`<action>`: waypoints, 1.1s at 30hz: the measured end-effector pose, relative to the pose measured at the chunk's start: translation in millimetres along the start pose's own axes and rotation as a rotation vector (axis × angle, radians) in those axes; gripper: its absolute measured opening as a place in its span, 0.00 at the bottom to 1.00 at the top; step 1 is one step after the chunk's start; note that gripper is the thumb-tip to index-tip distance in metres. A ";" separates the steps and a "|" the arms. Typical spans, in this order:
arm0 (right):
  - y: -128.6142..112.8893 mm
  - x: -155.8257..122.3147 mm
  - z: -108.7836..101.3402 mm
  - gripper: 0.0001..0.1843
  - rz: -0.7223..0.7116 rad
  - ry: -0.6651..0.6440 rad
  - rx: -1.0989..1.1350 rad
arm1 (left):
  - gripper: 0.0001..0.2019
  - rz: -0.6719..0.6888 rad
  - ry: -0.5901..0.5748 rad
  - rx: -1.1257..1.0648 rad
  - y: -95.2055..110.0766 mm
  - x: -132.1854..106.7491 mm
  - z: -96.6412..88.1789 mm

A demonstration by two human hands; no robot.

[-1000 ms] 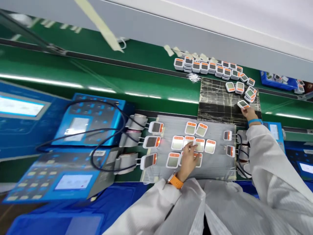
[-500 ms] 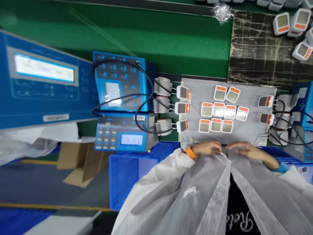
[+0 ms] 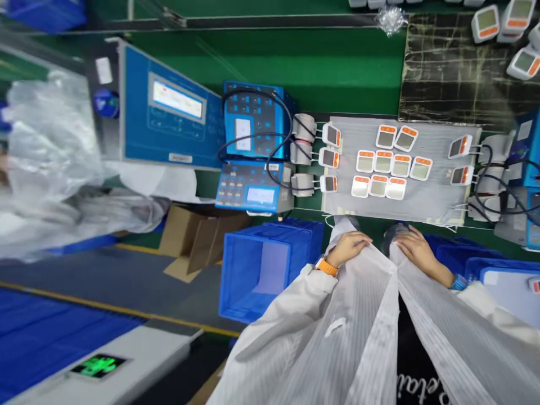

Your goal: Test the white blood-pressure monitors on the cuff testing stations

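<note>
My left hand (image 3: 349, 248), with an orange watch band at the wrist, is closed on the front edge of the pale striped coat (image 3: 363, 304) over my lap. My right hand (image 3: 417, 251), with a blue band at its wrist, pinches the coat's other edge; part of its grip is hidden. Both hands are just short of the grey work mat (image 3: 439, 197). Several small white devices with screens and orange strips, such as this meter (image 3: 421, 168), lie in rows on the mat. More are plugged in along both sides, including a left one (image 3: 331, 135).
Blue test instruments (image 3: 253, 183) with black cables stand left of the mat, beside a larger blue unit (image 3: 169, 118). Blue bins (image 3: 255, 275) flank my legs. A cardboard box (image 3: 189, 239) is on the left. More white devices (image 3: 485, 23) sit at the upper right.
The view has swung left, bringing in plastic bags and a green-lit sign. Both hands have drawn back slightly from the mat's edge with the coat, and my knees now show.
</note>
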State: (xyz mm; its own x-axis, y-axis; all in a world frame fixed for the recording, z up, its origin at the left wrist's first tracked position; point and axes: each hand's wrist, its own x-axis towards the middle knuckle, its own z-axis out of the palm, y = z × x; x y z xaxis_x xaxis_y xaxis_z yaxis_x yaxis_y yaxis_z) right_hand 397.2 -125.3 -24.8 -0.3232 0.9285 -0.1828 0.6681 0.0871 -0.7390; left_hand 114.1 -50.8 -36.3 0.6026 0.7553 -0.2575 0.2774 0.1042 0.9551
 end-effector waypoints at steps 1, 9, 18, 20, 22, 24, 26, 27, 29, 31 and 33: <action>5.5 -4.4 -6.0 0.16 -0.009 0.013 0.004 | 0.05 -0.033 0.106 -0.063 7.7 -1.7 24.4; -11.8 -71.2 -20.2 0.15 -0.091 -0.026 0.023 | 0.15 -0.335 0.453 -0.599 59.4 -29.7 168.0; -40.9 -129.9 -19.0 0.13 -0.328 -0.042 -0.016 | 0.19 -0.504 0.243 -0.799 63.8 -103.3 186.3; -51.5 -138.8 -14.1 0.14 -0.375 -0.074 -0.015 | 0.20 -0.513 0.189 -0.834 60.7 -117.2 188.8; -66.0 -147.1 -7.4 0.14 -0.386 -0.116 0.007 | 0.22 -0.515 0.151 -0.861 56.6 -132.5 190.7; -81.3 -155.0 0.4 0.15 -0.380 -0.172 0.057 | 0.24 -0.516 0.126 -0.876 51.6 -148.9 191.6; -92.1 -163.3 7.9 0.15 -0.394 -0.220 0.092 | 0.25 -0.520 0.102 -0.882 45.9 -165.2 192.2; -94.4 -168.3 11.5 0.15 -0.413 -0.227 0.090 | 0.24 -0.524 0.088 -0.885 42.9 -172.8 192.6; -91.8 -181.3 18.9 0.16 -0.452 -0.201 0.040 | 0.24 -0.533 0.060 -0.892 36.8 -186.7 194.3; -83.1 -199.6 27.7 0.16 -0.458 -0.154 -0.031 | 0.25 -0.529 0.021 -0.897 30.6 -198.6 197.8; -74.4 -221.6 38.7 0.17 -0.424 -0.112 -0.085 | 0.25 -0.507 -0.052 -0.909 25.0 -209.0 203.6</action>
State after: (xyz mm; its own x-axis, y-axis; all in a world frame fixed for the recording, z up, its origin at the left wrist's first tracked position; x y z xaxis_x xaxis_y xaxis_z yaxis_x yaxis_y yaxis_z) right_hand 393.2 -351.5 45.6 -0.6483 0.7596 0.0525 0.5117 0.4857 -0.7087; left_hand 147.4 -337.9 11.5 0.6099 0.4602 -0.6452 -0.1481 0.8659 0.4777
